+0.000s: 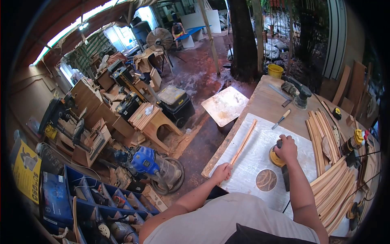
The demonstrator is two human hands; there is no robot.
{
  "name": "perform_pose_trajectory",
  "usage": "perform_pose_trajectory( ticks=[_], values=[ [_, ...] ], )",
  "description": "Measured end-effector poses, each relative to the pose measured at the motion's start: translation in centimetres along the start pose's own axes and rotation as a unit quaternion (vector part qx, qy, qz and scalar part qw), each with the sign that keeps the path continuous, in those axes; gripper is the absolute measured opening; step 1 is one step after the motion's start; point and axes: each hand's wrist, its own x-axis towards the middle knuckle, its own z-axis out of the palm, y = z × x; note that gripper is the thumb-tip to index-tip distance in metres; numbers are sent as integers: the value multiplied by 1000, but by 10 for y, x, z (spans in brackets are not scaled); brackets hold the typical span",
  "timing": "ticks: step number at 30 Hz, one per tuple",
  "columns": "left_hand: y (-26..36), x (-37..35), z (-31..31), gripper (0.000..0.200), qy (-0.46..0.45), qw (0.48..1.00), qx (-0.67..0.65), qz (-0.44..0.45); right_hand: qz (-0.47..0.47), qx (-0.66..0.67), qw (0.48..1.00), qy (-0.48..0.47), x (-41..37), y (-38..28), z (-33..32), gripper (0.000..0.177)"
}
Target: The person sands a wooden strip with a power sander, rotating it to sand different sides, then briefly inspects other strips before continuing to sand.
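Head view: left hand (222, 173) gripped one wood strip (244, 140) near the table (270, 92) edge; right hand (287, 147), apart, clasped one sander (276, 158); one wooden-handled tool (281, 119) beyond; sheet (243, 179) room between hands.

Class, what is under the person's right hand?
A yellow-and-black sander shows beneath the right hand; the hand covers part of its top, and its underside cannot be seen.
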Motion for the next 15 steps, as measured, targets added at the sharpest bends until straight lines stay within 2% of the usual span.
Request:
perform_pose_trajectory(
  ticks=[15],
  values=[
    [2, -1, -1, 32, -7, 1000, 19, 2, -2, -5, 1000, 0, 0, 1, 1, 55]
  ],
)
